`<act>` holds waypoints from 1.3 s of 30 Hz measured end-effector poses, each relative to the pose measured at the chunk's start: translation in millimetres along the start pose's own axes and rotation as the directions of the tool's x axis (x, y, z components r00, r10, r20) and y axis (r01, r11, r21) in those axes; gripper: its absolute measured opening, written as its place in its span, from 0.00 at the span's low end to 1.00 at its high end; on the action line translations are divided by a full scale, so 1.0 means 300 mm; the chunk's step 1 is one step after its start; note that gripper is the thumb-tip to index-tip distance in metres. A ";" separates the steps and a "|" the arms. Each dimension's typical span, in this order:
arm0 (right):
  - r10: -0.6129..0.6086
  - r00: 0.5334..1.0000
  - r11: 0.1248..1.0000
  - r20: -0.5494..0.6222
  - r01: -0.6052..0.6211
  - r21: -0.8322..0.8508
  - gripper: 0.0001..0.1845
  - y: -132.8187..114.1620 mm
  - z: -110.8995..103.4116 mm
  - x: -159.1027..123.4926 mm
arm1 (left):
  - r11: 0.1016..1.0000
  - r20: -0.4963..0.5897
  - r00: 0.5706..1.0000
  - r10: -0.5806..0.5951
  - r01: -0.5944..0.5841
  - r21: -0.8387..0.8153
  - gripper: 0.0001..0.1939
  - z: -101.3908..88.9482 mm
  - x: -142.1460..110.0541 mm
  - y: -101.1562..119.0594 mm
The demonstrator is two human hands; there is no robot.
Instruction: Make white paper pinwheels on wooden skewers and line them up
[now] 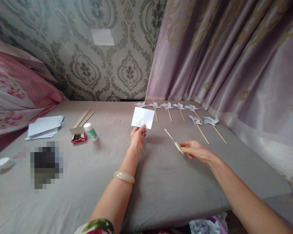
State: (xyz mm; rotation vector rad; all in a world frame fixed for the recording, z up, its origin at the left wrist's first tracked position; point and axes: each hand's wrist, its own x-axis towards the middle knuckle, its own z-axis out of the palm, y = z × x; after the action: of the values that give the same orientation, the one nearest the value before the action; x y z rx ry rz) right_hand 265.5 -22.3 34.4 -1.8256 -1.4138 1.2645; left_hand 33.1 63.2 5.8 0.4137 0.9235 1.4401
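Observation:
My left hand (138,135) pinches the lower edge of a square white sheet of paper (143,117), held up above the grey-covered table (107,182). Faint creases run across the sheet. To its right, my right hand (194,150) grips a pair of scissors (177,146) with light green handles. The blades look closed and point away to the upper left, apart from the paper. Beyond both hands lie several white paper pinwheels (167,106) on wooden sticks, one partly hidden behind the sheet.
On the left are a stack of white paper (45,126), loose wooden sticks (83,117), an open red box (78,138) of small items and a white-and-green bottle (91,131). A blurred patch covers something nearer. Curtains (210,58) border the right; a purple bin (219,224) holds paper below.

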 end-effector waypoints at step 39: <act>-0.192 0.971 0.974 0.143 0.171 0.146 0.33 -0.118 0.323 0.113 | 0.977 0.146 0.982 0.116 -0.140 0.163 0.15 0.008 0.018 0.024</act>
State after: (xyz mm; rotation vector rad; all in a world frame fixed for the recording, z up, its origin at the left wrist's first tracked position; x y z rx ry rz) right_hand 164.2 7.1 8.6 -1.5003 -1.5031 1.3946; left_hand 29.6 70.1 11.0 0.7031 0.9278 1.4342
